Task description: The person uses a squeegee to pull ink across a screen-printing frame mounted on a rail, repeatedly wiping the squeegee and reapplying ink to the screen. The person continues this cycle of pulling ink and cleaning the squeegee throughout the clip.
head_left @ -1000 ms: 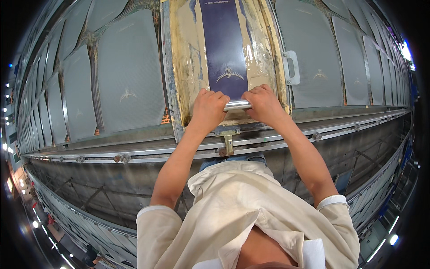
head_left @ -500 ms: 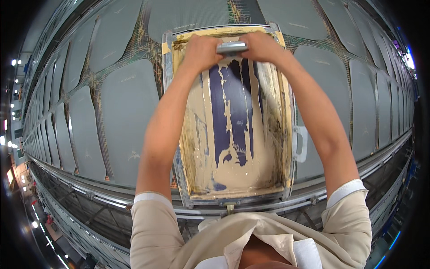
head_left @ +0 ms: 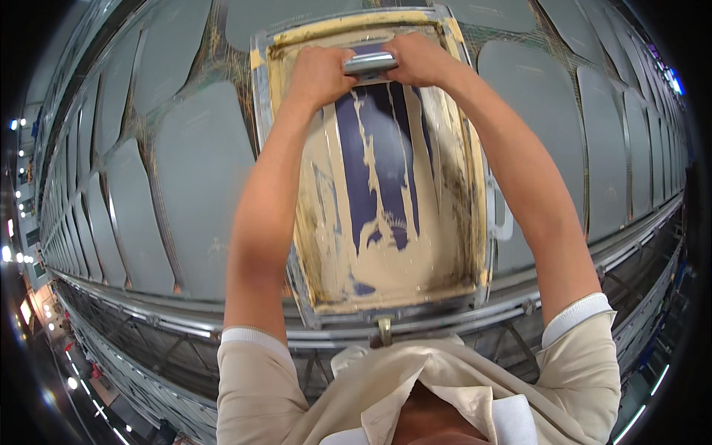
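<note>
A screen-printing frame (head_left: 393, 303) lies in front of me, its inner edges covered with yellowish tape. Thick beige ink (head_left: 437, 259) is spread over its mesh, and dark purple stripes (head_left: 356, 159) show through in the middle. Near the frame's far end, my left hand (head_left: 319, 74) and my right hand (head_left: 420, 59) grip the two ends of a squeegee (head_left: 371, 62) with a metal handle bar. The fingers of both hands curl around it. The squeegee's lower edge is largely hidden by the hands and the bar.
Rows of grey rounded panels (head_left: 200, 170) cover the long table on both sides of the frame, with coloured streaks between them. A white handle (head_left: 503, 215) sticks out from the frame's right side. Metal rails (head_left: 185, 319) run along the table's near edge.
The squeegee has shifted slightly toward me from the frame's far end, and a purple strip shows beyond it. The whole scene sits higher in the view. Both hands keep their grip.
</note>
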A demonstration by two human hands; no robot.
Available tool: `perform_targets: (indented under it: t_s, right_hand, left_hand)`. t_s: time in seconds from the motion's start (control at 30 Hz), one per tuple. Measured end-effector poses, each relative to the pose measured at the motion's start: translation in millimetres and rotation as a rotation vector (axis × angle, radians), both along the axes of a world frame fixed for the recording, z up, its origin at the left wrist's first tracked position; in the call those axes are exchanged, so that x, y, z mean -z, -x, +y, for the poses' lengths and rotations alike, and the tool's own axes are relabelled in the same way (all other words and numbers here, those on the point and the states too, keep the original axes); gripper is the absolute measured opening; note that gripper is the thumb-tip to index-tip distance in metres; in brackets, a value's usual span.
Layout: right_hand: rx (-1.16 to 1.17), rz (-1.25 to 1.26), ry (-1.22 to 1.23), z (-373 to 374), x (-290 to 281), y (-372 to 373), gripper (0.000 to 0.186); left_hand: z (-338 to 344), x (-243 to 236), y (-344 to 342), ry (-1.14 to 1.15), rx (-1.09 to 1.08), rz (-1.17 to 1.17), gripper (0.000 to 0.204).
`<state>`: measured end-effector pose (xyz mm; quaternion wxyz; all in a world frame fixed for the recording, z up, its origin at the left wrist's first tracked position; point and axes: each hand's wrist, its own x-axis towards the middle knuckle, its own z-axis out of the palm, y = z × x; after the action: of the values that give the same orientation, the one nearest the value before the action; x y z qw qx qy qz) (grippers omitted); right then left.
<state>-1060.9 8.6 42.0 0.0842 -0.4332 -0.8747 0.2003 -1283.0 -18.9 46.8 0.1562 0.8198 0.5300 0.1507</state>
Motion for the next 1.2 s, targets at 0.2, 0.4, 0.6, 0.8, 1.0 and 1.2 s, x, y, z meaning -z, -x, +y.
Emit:
perform_targets:
  t_s: [0.2,0.4,0.6,0.8,1.0,1.2]
  right_hand:
    - [0.007,-0.010,0.018,-172,-2,-19,0.022]
    - [0.006,0.031,0.070,-341,-19,-34,0.024]
    - [0.436,0.298,0.057,-298,-55,-64,0.047]
    - [0.941,0.212,-0.075,-238,83,-165,0.037]
    - [0.969,0.391,0.018,-248,23,-138,0.028]
    - [0.920,0.534,-0.077,-265,-46,-101,0.021]
  left_hand:
    - [-170,1,-15,-0.055,0.080,-0.104,0.017]
    - [-342,-4,-29,-0.055,0.056,-0.046,0.027]
    - [-365,-25,-31,-0.009,-0.068,-0.024,0.034]
    - [-362,-10,-34,-0.025,0.023,0.124,0.032]
    - [-382,-11,-29,-0.094,-0.075,-0.036,0.026]
    - [-389,-52,-3,-0.071,-0.051,-0.017,0.024]
